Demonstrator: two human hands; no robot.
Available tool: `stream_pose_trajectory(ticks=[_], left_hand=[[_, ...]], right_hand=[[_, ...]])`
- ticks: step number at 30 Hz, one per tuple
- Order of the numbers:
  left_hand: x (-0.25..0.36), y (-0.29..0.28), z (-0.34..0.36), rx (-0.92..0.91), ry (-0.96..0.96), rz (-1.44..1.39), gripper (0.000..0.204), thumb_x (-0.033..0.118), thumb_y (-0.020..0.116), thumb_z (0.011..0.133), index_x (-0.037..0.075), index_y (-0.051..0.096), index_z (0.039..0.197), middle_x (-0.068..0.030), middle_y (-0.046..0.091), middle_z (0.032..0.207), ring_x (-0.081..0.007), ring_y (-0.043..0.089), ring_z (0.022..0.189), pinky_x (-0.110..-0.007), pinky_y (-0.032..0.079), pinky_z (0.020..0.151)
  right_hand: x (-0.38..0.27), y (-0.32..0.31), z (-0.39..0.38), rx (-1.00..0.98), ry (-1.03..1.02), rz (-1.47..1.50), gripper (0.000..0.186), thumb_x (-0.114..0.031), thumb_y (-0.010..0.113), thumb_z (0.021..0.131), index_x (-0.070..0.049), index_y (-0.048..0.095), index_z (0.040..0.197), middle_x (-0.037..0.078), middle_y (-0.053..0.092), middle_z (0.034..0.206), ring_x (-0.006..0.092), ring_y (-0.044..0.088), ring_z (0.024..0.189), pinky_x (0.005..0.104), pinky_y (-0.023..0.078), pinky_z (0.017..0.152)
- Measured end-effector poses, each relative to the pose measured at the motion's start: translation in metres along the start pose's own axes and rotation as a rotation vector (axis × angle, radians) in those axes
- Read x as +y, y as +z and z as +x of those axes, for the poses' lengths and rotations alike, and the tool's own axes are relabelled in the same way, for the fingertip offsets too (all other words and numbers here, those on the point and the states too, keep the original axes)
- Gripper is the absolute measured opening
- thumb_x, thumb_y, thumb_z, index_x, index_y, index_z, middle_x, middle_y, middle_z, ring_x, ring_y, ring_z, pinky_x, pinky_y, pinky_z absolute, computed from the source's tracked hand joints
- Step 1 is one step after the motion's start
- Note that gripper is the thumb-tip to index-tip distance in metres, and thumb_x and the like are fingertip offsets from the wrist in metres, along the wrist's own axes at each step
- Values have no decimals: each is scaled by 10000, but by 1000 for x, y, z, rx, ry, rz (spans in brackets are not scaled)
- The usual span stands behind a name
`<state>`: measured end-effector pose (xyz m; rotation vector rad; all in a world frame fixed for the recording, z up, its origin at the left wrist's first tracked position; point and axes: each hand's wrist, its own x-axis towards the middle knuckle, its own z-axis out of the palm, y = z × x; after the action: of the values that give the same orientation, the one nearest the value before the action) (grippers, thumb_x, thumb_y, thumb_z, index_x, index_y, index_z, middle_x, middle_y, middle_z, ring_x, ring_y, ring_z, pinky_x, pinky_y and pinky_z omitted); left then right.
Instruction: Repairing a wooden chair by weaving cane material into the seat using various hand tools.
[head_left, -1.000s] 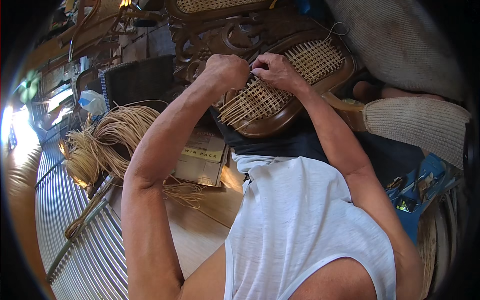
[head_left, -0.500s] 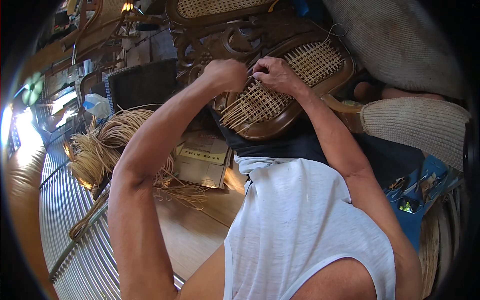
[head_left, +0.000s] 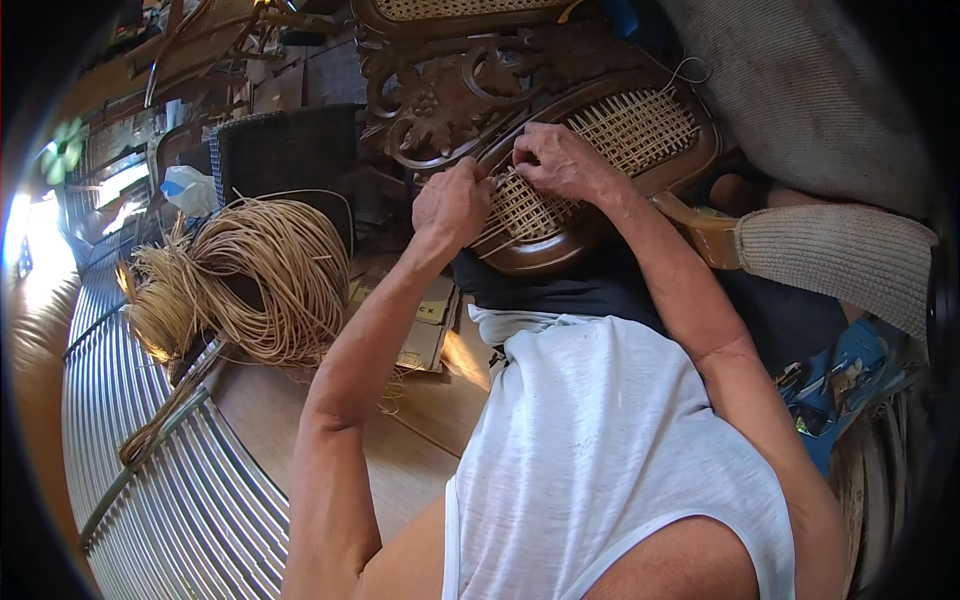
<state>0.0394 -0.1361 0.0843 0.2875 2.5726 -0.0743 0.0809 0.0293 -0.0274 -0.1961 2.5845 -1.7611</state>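
Observation:
A carved wooden chair frame [head_left: 545, 258] lies tilted across my lap, with a panel of woven cane [head_left: 640, 128] inside its rounded opening. My left hand [head_left: 450, 208] is closed at the left edge of the panel, its fingers pinching a thin cane strand. Just right of it, my right hand [head_left: 562, 162] bends over the weave. Thumb and fingertips are pinched together on a strand at the upper edge of the cane, partly hidden by the hand. Loose strand ends stick out below my left hand, and one thin strand loops past the panel's far right end.
A big coil of cane strands [head_left: 280, 275] lies at left, beside a cardboard box [head_left: 425, 345]. Slatted metal [head_left: 190, 480] stretches along the lower left. A ribbed, woven-covered armrest [head_left: 835, 250] is at right, above a blue cloth [head_left: 835, 385] with small tools.
My left hand, blurred and higher before, has come down to the edge of the weave. My right hand stays at the weave's upper edge. The whole view has shifted slightly.

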Motion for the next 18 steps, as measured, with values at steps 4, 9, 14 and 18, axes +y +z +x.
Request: stream_pose_trajectory(ticks=[4,9,14,18], left_hand=[[-3,5,-2,14,6,38,307,367,631,970,85,680,1081,-198,729,1023,-395,680,1018,-494,518,870],[0,6,4,-19,50,123,355,373,606,986,34,654,1078,-205,720,1056,-407,669,1049,-506,516,880],[-5,7,6,-9,96,128,380,369,602,990,-2,641,1061,-223,712,1058,-414,663,1055,-507,514,888],[-1,8,1,-3,65,120,358,356,601,991,6,633,1060,-229,709,1055,-414,664,1042,-504,514,886]], right_hand=[[-7,-4,2,-5,-21,9,134,-99,640,827,-9,703,904,183,674,961,346,668,957,426,540,869],[-3,-4,2,-24,15,5,136,-105,662,839,0,706,913,180,668,957,338,669,940,424,538,847],[-3,1,2,-27,22,-9,134,-105,681,846,14,694,908,171,659,953,329,663,926,416,535,835],[-2,2,4,-45,-9,-18,144,-103,640,839,5,705,909,210,682,967,369,670,962,447,541,871]])
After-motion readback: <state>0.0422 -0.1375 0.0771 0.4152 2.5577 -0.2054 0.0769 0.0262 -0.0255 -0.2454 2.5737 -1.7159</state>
